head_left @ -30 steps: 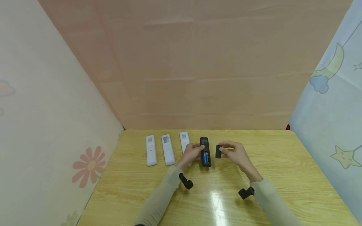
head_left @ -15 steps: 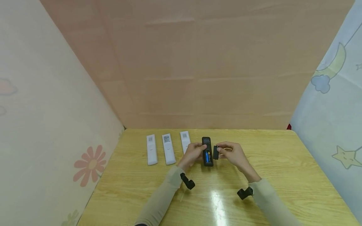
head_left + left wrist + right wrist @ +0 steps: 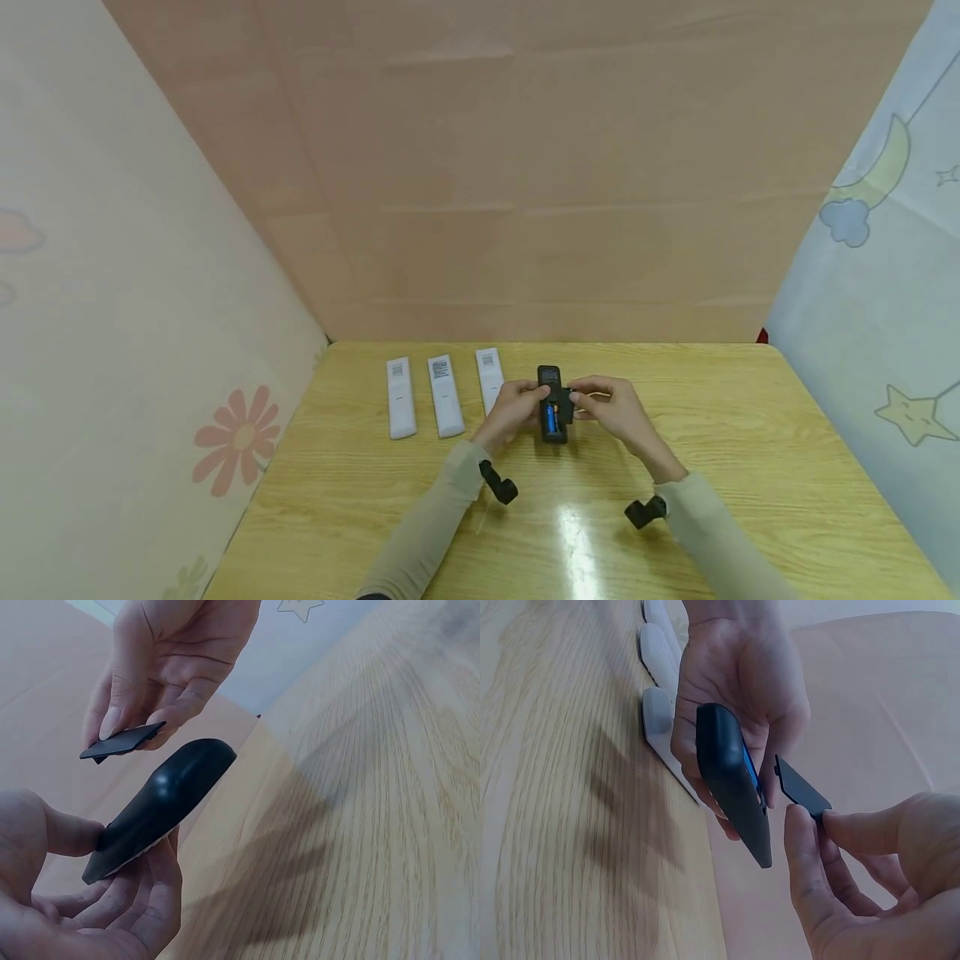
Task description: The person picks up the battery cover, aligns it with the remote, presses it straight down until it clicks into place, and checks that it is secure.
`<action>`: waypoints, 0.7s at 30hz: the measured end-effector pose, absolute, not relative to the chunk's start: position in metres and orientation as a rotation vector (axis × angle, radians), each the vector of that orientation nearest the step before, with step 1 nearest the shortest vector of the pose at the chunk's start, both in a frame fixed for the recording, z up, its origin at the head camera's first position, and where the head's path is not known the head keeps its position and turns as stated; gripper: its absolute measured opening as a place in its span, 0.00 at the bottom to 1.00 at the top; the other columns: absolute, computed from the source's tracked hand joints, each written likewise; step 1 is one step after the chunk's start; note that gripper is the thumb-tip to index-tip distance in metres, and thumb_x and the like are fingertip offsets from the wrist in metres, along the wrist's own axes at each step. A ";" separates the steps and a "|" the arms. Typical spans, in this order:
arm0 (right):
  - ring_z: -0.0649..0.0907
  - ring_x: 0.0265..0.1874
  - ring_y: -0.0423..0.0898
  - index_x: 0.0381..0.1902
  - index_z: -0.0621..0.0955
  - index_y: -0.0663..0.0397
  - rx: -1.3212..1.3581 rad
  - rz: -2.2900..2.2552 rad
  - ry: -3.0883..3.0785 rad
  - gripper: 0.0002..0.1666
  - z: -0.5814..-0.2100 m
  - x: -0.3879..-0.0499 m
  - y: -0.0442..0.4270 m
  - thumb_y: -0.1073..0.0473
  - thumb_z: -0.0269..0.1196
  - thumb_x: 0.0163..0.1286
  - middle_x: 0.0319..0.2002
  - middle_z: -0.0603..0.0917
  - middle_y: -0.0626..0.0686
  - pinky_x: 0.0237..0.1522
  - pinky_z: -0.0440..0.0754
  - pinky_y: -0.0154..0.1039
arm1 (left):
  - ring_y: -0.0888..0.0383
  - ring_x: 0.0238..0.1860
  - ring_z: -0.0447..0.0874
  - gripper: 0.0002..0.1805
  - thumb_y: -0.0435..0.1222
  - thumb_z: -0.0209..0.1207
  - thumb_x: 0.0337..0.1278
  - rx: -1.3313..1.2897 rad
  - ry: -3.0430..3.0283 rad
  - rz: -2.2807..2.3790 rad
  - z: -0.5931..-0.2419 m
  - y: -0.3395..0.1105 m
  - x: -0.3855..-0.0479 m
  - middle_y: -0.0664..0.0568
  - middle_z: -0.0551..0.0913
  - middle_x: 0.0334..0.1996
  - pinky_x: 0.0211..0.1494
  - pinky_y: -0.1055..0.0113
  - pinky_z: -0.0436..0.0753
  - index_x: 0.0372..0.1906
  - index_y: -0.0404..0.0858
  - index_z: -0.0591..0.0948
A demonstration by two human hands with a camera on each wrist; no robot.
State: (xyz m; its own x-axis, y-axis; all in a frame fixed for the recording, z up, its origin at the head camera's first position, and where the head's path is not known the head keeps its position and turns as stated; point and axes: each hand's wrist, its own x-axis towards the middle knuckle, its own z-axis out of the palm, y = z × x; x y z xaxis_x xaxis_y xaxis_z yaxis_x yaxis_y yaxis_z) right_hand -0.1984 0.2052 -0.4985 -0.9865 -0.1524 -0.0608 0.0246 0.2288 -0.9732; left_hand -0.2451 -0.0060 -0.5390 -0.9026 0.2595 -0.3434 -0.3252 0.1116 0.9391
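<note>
My left hand [image 3: 513,412] grips a black remote control [image 3: 550,379] above the table, back side up. Its battery compartment is uncovered, and a blue battery [image 3: 552,418] lies in it, with an orange-tipped one partly visible beside it. Between thumb and fingers my right hand [image 3: 617,408] pinches a small black battery cover [image 3: 567,407]. In the head view the cover overlaps the remote's right edge. Both wrist views show a gap between the cover [image 3: 124,741] and the remote [image 3: 169,787].
On the wooden table [image 3: 330,508], left of my hands, lie three white remotes: one at far left [image 3: 401,400], one in the middle [image 3: 446,398] and one [image 3: 489,375] partly behind my left hand. Patterned walls [image 3: 862,292] flank the table.
My right hand has moved left with the battery cover, from beside the black remote to over its right edge. The remote has shifted slightly right in my left hand.
</note>
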 end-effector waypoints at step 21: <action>0.92 0.48 0.54 0.61 0.84 0.70 -0.126 -1.857 2.333 0.17 -0.502 -0.199 0.195 0.66 0.63 0.80 0.60 0.83 0.72 0.52 0.90 0.54 | 0.53 0.47 0.93 0.26 0.46 0.62 0.78 -0.046 1.885 1.875 -0.538 -0.005 -0.245 0.47 0.88 0.51 0.52 0.56 0.92 0.68 0.33 0.81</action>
